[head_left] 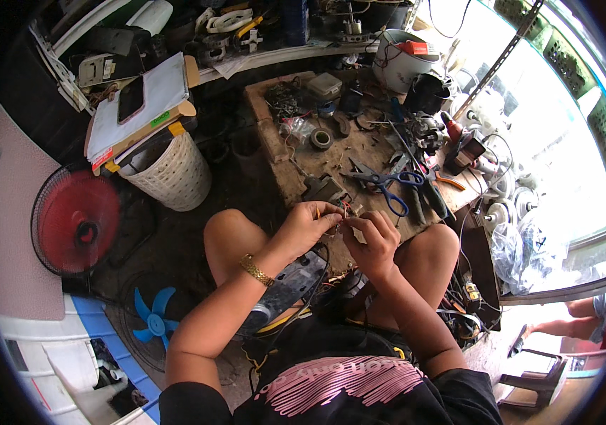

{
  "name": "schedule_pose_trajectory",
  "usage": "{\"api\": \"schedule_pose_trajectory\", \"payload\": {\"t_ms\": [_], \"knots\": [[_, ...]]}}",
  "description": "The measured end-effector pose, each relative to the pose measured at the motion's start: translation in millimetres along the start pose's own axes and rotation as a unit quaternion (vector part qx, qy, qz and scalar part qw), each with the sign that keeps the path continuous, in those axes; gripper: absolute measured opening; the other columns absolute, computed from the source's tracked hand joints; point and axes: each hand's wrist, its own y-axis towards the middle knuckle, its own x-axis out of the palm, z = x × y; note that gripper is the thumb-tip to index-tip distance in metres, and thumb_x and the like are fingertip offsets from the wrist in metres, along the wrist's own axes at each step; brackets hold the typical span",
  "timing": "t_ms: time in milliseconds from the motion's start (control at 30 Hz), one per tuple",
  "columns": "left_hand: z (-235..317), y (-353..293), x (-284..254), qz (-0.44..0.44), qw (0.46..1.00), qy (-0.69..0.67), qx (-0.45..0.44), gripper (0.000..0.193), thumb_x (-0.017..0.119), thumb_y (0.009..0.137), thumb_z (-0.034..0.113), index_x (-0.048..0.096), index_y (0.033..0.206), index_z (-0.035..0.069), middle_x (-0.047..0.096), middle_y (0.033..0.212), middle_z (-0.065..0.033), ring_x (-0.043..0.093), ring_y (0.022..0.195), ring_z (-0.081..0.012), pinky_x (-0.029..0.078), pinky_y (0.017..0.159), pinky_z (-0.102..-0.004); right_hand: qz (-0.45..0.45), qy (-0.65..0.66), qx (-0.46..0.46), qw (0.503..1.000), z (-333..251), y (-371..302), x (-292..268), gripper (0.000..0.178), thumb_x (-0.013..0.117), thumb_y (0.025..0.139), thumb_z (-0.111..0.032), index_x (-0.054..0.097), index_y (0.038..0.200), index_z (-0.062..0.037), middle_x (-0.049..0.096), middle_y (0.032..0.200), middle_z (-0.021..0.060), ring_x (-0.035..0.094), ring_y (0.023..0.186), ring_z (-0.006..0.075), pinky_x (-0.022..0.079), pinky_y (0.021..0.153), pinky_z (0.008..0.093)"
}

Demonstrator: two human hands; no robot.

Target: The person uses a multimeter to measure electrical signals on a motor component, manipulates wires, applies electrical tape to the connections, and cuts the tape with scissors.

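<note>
My left hand (310,225) and my right hand (374,239) meet over my lap at the near edge of the wooden work board (289,183). Both hands are closed in a pinch, fingertips almost touching, on thin wires (346,207), some red. Which strand each hand holds is too small to tell. Just beyond the fingers lies a dark metal part (323,188), perhaps a small motor. Blue-handled scissors (391,185) rest open on the board, right of that part. A roll of black tape (321,139) lies farther back.
Pliers with orange handles (452,180) and other tools crowd the board's right side. A white bucket (403,62) stands at the back. To the left are a perforated basket (170,173), a red fan (80,219) and blue fan blades (154,319). Another person's leg (565,327) shows at lower right.
</note>
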Motion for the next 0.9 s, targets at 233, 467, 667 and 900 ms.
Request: {"api": "schedule_pose_trajectory", "payload": {"t_ms": [233, 467, 667, 900], "knots": [[-3.1, -0.5, -0.7, -0.010, 0.999, -0.052, -0.002, 0.016, 0.065, 0.095, 0.013, 0.069, 0.103, 0.000, 0.068, 0.088, 0.0004, 0.060, 0.077, -0.0050, 0.049, 0.071, -0.0216, -0.001, 0.060, 0.148, 0.987, -4.9, -5.7, 13.7, 0.012, 0.072, 0.080, -0.002, 0.063, 0.088, -0.0043, 0.058, 0.071, 0.0074, 0.058, 0.063, 0.0210, 0.045, 0.057, 0.0312], [2.6, -2.3, -2.2, 0.013, 1.000, 0.001, 0.012, 0.013, 0.065, 0.094, 0.011, 0.069, 0.099, 0.000, 0.068, 0.085, 0.0003, 0.059, 0.074, -0.0049, 0.049, 0.068, -0.0211, -0.140, 0.620, 0.572, 0.518, 0.4, -4.0, 2.7, 0.019, 0.053, 0.101, -0.028, 0.058, 0.094, -0.0111, 0.050, 0.070, -0.0023, 0.040, 0.058, 0.0070, 0.027, 0.048, 0.0241], [6.4, -2.4, 0.1, 0.024, 0.999, -0.022, 0.000, 0.011, 0.064, 0.094, 0.008, 0.068, 0.097, -0.001, 0.068, 0.084, -0.0009, 0.059, 0.073, -0.0054, 0.048, 0.066, -0.0208, -0.057, 0.380, 0.396, 0.834, -5.8, -11.6, 7.4, 0.017, 0.056, 0.100, -0.023, 0.058, 0.103, -0.0072, 0.057, 0.081, -0.0004, 0.051, 0.066, 0.0120, 0.040, 0.052, 0.0264], [0.2, -1.8, -1.8, 0.008, 1.000, -0.018, 0.010, 0.011, 0.063, 0.095, 0.008, 0.067, 0.102, 0.000, 0.068, 0.091, -0.0017, 0.061, 0.077, -0.0066, 0.051, 0.071, -0.0222, -0.017, 0.011, 0.125, 0.992, -14.9, -1.0, 3.5, 0.015, 0.073, 0.076, -0.002, 0.066, 0.089, -0.0049, 0.059, 0.073, 0.0068, 0.060, 0.066, 0.0234, 0.049, 0.062, 0.0348]]}}
